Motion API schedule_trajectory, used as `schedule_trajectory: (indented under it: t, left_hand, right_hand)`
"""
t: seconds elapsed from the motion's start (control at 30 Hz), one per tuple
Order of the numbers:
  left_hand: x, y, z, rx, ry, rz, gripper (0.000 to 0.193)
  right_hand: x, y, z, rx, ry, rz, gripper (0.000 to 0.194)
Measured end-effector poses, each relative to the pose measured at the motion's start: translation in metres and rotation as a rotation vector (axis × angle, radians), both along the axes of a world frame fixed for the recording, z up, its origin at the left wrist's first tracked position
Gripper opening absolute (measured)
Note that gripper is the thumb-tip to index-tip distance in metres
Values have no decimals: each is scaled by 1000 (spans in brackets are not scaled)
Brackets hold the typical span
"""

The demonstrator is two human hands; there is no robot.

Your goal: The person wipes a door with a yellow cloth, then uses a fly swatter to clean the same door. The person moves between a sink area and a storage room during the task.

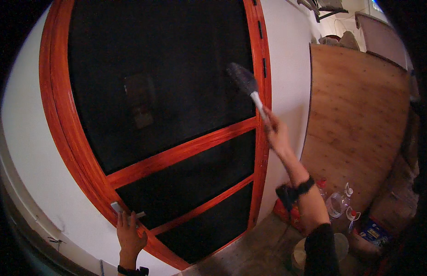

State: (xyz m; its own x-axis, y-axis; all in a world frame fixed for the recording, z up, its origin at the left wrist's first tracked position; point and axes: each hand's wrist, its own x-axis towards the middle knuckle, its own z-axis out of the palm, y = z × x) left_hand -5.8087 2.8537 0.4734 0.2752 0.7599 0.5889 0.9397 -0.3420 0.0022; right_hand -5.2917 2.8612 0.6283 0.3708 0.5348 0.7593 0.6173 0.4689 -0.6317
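A brush with dark bristles [241, 78] and a pale handle is held in my right hand [276, 132]. Its head is in front of the upper dark panel [161, 76] of a door, close to the hinge-side frame. The door has a reddish-brown wood-look frame [186, 148] and two smaller dark panels below. At lower left, my left hand [129, 233] rests at the door's edge, its fingers on or beside a light metal door handle [139, 215]; whether they grip it is unclear. Black straps circle both wrists.
White wall [286, 69] flanks the door. On the right stands a large wooden board [355, 114]. Clear plastic bottles [336, 204], a red object [286, 215], a round container [299, 253] and a blue package [373, 232] are on the floor at lower right.
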Motion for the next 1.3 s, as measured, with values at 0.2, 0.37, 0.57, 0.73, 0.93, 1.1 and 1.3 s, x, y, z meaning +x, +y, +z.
schedule_trajectory:
  t: [0.2,0.37,0.57,0.73,0.93,1.1,1.3]
  left_hand:
    - [1,4,5,-73,19,19,79]
    - [-1,9,-3,-55,12,0,80]
    - [-2,9,-2,-27,8,-11,81]
    - [1,4,0,62,82,-41,82]
    - [-2,3,-5,44,131,-14,83]
    - [-7,4,0,94,175,-117,76]
    - [-24,18,-1,155,212,-195,41]
  right_hand:
    - [-16,12,-39,-248,-173,-20,51]
    - [-3,-39,-84,-451,-304,22,46]
    - [24,1,-5,-289,324,203,41]
    - [-46,30,-11,-228,161,17,40]
    - [-191,-5,-44,-98,-149,-48,41]
    - [-333,-56,-58,-271,-107,227,51]
    - [-395,-86,-113,-103,-113,328,49]
